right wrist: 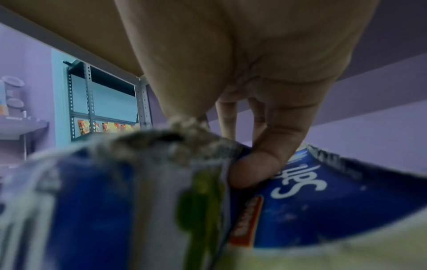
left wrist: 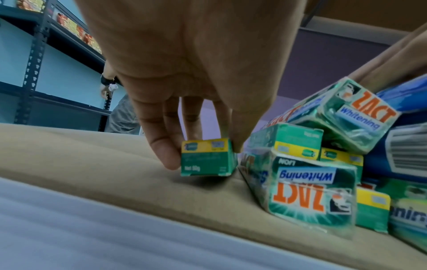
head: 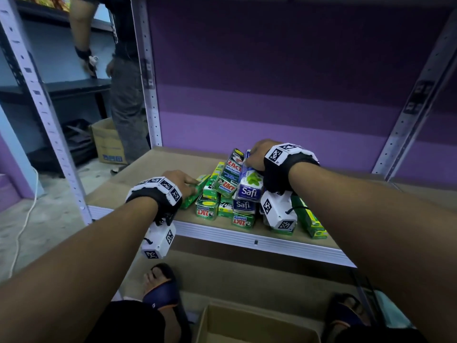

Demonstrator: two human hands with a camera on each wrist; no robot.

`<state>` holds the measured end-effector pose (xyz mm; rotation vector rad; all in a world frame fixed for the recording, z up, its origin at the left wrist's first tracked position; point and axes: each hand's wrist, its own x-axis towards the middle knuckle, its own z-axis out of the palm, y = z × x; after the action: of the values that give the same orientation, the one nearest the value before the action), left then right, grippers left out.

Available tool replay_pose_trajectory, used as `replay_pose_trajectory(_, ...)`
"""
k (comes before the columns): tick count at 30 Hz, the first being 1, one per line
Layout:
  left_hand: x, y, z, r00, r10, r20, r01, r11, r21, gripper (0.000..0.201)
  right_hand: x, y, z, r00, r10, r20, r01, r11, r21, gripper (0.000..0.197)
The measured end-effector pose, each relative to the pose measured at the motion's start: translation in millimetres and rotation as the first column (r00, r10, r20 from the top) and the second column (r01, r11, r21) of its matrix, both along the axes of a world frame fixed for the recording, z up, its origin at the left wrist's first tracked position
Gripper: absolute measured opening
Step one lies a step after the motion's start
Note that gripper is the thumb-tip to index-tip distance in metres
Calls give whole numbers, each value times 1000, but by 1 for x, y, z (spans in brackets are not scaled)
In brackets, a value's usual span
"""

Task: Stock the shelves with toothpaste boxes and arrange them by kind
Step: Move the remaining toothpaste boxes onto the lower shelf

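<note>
A heap of toothpaste boxes lies on the brown shelf board (head: pixel 148 179). It has green ZACT Whitening boxes (head: pixel 228 177), blue Safi boxes and small green boxes with a yellow band. My left hand (head: pixel 190 181) is at the heap's left edge. It pinches a small green box (left wrist: pixel 208 160) between thumb and fingers, low over the board. My right hand (head: pixel 254 157) sits on top of the heap and grips the upper blue Safi box (head: pixel 248 186). In the right wrist view the thumb presses on this Safi box (right wrist: pixel 300 201). Another ZACT box (left wrist: pixel 312 190) lies upside down at the front.
A metal rail (head: pixel 247 240) edges the shelf front, with perforated posts at left (head: pixel 148 70) and right (head: pixel 408 115). An open cardboard box (head: pixel 247 325) stands on the floor between my sandalled feet. Another person (head: pixel 123 95) stands at the neighbouring dark shelf, beside a floor carton (head: pixel 107 142).
</note>
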<state>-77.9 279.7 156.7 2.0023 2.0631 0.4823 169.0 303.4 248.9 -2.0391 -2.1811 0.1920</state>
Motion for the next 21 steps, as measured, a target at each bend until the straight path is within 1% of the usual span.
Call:
replay_pose_trajectory(2,1,1,-3,1000,5,5,-5,1000,-1,35,-2,3,-1,999,12,47,-12,1000,-10,35)
replay_pose_trajectory(4,2,0,-5,1000,9,1,-9,1000,-8,37,-4,6,-2,996,13,88,-11,1000,-29,35)
replay_pose_trajectory(7,5,-2,-6,999,3,-32,-3,1000,-17,37,-6,5,-3,996,-7,86,10,999,-31,36)
replay_pose_trajectory(9,8,-2,-4,1000,22,-17,-22,1000,-6,31,-6,3,-5,994,1,111,1,1000,-19,35)
replay_pose_trajectory(12,14,-1,1,987,96,125,-107,991,81,15,-5,-2,-6,986,28,163,-26,1000,-9,34)
replay_pose_trajectory(15,25,-2,11,968,103,230,-139,979,147,14,-3,-6,-4,985,40,169,-41,999,-1,35)
replay_pose_trajectory(18,37,-5,26,944,82,321,-134,981,142,20,-1,-10,1,997,11,78,-12,1000,15,39)
replay_pose_trajectory(21,50,-6,38,925,48,378,-82,994,73,24,5,-17,10,1000,11,25,-12,999,35,36)
